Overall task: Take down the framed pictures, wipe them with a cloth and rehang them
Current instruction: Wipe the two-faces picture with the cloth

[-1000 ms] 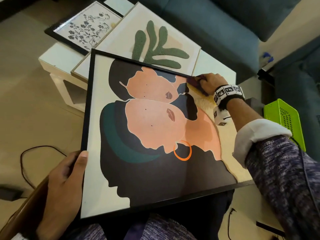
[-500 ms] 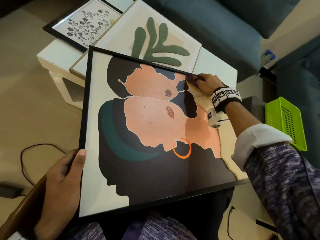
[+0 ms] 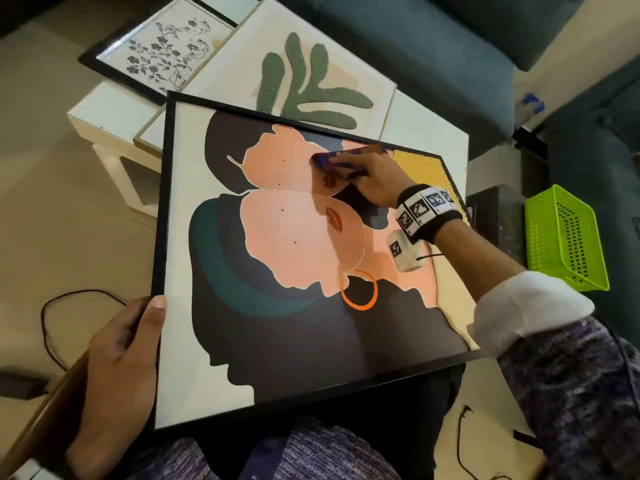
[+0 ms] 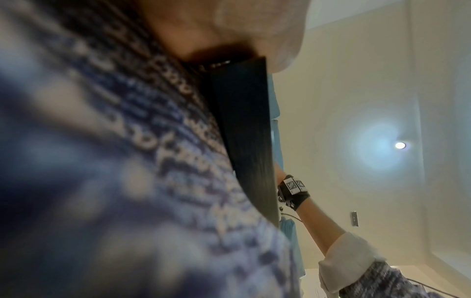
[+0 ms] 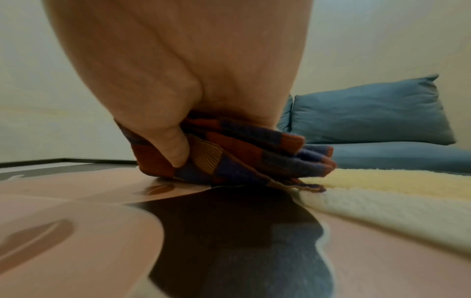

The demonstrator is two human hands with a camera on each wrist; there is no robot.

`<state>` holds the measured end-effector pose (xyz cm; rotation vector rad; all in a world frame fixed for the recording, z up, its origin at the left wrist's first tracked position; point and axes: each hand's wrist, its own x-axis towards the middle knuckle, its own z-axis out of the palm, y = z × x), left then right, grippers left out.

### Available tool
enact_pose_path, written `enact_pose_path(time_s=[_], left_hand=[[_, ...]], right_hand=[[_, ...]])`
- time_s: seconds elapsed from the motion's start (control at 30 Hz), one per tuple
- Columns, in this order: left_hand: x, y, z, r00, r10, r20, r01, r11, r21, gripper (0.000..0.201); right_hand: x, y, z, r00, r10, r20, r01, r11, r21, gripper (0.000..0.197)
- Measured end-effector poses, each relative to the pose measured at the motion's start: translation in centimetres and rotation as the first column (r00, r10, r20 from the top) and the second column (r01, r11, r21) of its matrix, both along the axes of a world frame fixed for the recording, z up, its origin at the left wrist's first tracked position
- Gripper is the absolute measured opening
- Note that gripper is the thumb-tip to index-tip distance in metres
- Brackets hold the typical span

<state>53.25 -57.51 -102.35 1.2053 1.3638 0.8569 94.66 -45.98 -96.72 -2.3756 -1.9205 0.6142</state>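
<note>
A large black-framed picture (image 3: 263,306) of two faces lies tilted across my lap. My left hand (image 3: 124,344) grips its left frame edge, thumb on the front; in the left wrist view the dark frame edge (image 4: 244,129) runs past my palm. My right hand (image 3: 367,178) presses a folded purple and red cloth (image 3: 329,159) onto the glass near the upper middle of the picture. The right wrist view shows my thumb (image 5: 173,145) and palm clamped on the bunched cloth (image 5: 242,157) against the picture (image 5: 102,221).
Two more framed pictures lie on a white low table (image 3: 104,112) beyond my lap: a green plant print (image 3: 304,77) and a floral print (image 3: 162,53). A blue sofa (image 3: 433,57) stands behind, a green basket (image 3: 568,237) to the right, cables (image 3: 55,306) on the floor.
My right hand has slid the cloth leftward from the picture's upper right corner area toward the upper face. The left hand keeps its grip on the frame.
</note>
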Motion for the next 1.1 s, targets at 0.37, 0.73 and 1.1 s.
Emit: enact_pose_path(time_s=[0.37, 0.73, 1.1], left_hand=[[0.2, -0.2, -0.1, 1.000, -0.013, 0.004, 0.013, 1.000, -0.011, 0.035], [0.0, -0.2, -0.4, 1.000, 0.007, 0.008, -0.007, 1.000, -0.023, 0.032], [-0.6, -0.2, -1.1, 0.999, 0.016, 0.032, -0.015, 0.999, -0.034, 0.032]], right_hand=[[0.9, -4.2, 0.4, 0.890, -0.168, 0.424, 0.191, 0.982, -0.011, 0.045], [1.3, -3.9, 1.1, 0.850, -0.290, 0.440, 0.327, 0.945, -0.008, 0.029], [-0.9, -4.8, 1.7, 0.997, -0.073, 0.009, 0.073, 0.997, -0.040, 0.047]])
